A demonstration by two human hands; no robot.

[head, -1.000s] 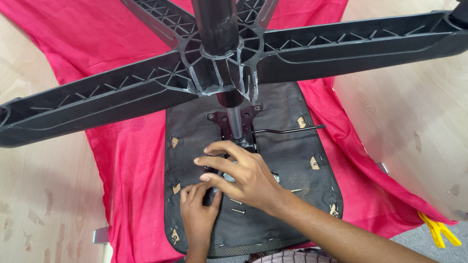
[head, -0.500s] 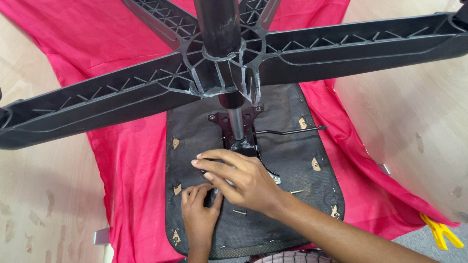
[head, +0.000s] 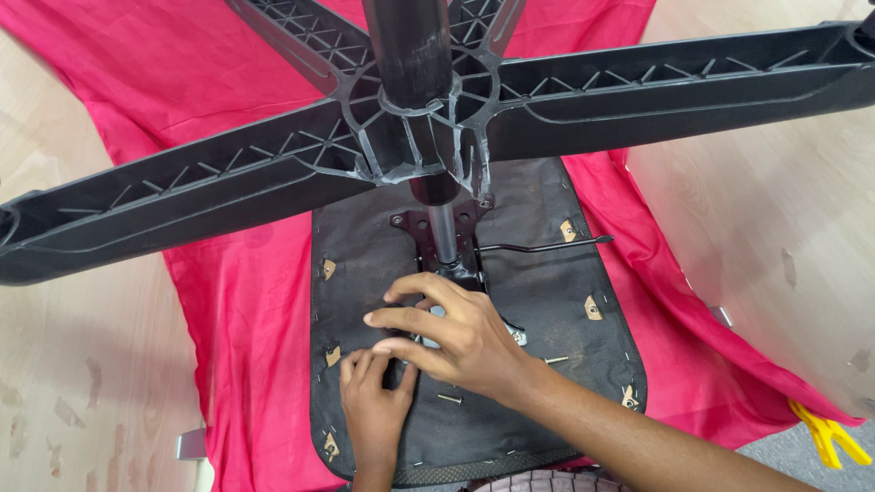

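While both hands [head: 428, 355] press, screws [head: 449, 398] lie nearby.

The star base [head: 428, 109] hangs over the far half of the seat underside [head: 547, 392], its arms reaching left and right, so reach from above there is blocked. The column [head: 444, 232] and the mounting plate [head: 447, 264] fill the seat's middle. A lever [head: 547, 247] juts right from the plate, barring the far right part. Both hands crowd the middle: the right hand [head: 451, 337] lies over the plate's near edge, the left hand [head: 374, 401] just near-left of it. Loose screws [head: 449, 398] lie near the hands. Bare seat shows at the near right and far left. Red cloth [head: 241, 301] lies open on both sides.
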